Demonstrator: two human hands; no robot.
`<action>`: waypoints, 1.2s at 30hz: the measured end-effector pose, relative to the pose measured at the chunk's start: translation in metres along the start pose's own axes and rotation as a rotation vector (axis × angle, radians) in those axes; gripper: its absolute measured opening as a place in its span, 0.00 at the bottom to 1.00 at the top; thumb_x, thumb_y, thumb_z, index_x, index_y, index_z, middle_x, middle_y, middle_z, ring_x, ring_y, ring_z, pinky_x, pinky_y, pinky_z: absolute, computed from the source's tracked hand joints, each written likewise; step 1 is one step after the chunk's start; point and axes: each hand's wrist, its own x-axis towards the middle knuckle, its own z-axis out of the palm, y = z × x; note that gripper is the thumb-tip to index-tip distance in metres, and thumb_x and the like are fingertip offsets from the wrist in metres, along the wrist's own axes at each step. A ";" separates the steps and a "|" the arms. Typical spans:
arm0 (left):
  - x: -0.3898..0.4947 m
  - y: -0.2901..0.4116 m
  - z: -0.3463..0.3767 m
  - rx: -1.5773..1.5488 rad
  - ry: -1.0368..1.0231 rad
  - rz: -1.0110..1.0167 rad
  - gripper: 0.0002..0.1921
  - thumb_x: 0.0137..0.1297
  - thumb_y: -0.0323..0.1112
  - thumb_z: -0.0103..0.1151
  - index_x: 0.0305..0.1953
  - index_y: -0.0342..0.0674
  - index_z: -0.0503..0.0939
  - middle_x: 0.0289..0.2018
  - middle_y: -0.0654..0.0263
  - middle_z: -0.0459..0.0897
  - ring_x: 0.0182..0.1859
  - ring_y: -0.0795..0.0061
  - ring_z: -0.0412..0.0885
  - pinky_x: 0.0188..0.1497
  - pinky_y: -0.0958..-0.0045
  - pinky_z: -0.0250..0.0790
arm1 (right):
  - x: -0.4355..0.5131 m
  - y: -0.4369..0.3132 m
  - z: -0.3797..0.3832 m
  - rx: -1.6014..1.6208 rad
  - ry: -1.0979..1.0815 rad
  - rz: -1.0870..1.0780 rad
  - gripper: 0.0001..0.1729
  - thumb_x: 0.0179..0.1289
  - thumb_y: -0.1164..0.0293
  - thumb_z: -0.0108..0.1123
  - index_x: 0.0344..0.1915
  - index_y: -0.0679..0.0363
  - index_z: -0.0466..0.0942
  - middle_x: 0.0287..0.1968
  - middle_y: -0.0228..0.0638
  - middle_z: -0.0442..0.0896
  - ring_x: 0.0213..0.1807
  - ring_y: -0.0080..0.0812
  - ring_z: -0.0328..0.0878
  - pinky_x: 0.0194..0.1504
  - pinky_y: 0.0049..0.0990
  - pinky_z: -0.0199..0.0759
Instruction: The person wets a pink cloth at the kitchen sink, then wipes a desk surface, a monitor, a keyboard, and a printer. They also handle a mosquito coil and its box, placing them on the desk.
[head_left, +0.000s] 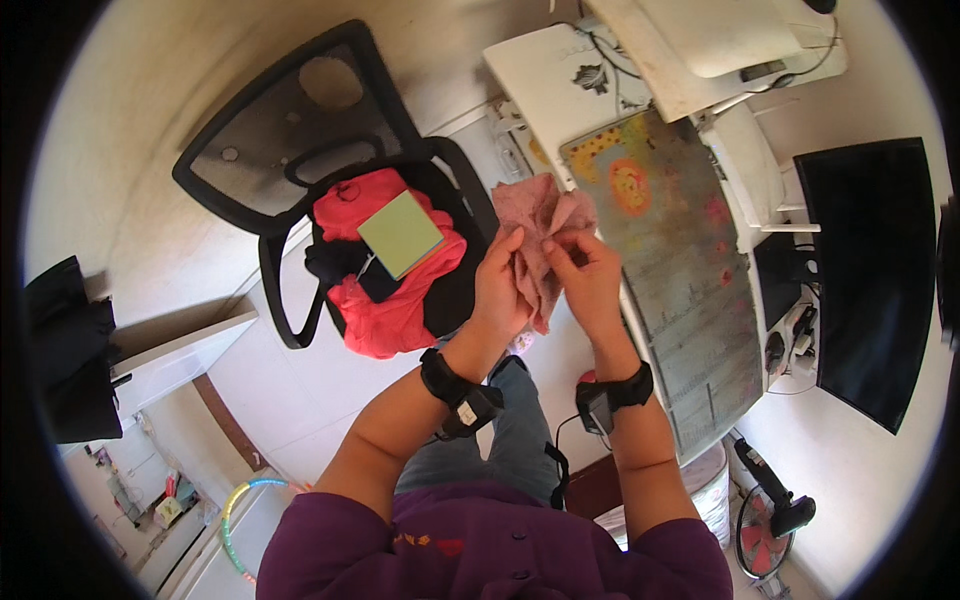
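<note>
A crumpled dusty-pink cloth (544, 206) is held up in front of me, between the chair and the desk. My left hand (499, 281) grips its left side, with the thumb laid over the folds. On the other side, my right hand (589, 274) pinches the cloth near its middle between thumb and fingers. Some of the cloth hangs down between my hands. To the left, a black mesh-backed office chair (469, 180) carries a red garment (397, 330), a dark cloth item and a light green square pad (401, 232).
Right of my hands runs a desk with a patterned, transparent-looking mat (690, 322). A black monitor (870, 277) and power sockets with plugs (804, 337) stand beyond it. A fan (763, 532) is at lower right, a coloured hoop (232, 525) at lower left. Dark clothing (71, 360) hangs far left.
</note>
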 end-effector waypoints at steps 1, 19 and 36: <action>-0.002 0.012 -0.006 0.011 -0.036 0.019 0.19 0.66 0.35 0.43 0.58 0.38 0.63 0.52 0.58 0.73 0.54 0.65 0.72 0.58 0.65 0.63 | 0.001 0.002 0.008 0.123 -0.019 0.033 0.08 0.57 0.72 0.62 0.30 0.67 0.78 0.21 0.27 0.76 0.24 0.14 0.70 0.25 0.17 0.63; 0.005 0.147 -0.036 -0.151 0.055 0.087 0.07 0.60 0.27 0.51 0.39 0.40 0.73 0.41 0.63 0.78 0.48 0.70 0.74 0.53 0.69 0.66 | 0.029 0.017 0.066 0.806 -0.042 -0.177 0.21 0.69 0.62 0.40 0.57 0.62 0.64 0.56 0.37 0.70 0.57 0.36 0.68 0.58 0.36 0.64; 0.066 0.018 0.061 1.260 -0.762 -0.324 0.20 0.52 0.43 0.68 0.35 0.29 0.77 0.30 0.71 0.78 0.34 0.87 0.70 0.32 0.76 0.65 | -0.043 0.047 -0.097 0.491 0.474 0.219 0.21 0.67 0.64 0.49 0.55 0.65 0.69 0.49 0.41 0.75 0.50 0.30 0.72 0.49 0.28 0.69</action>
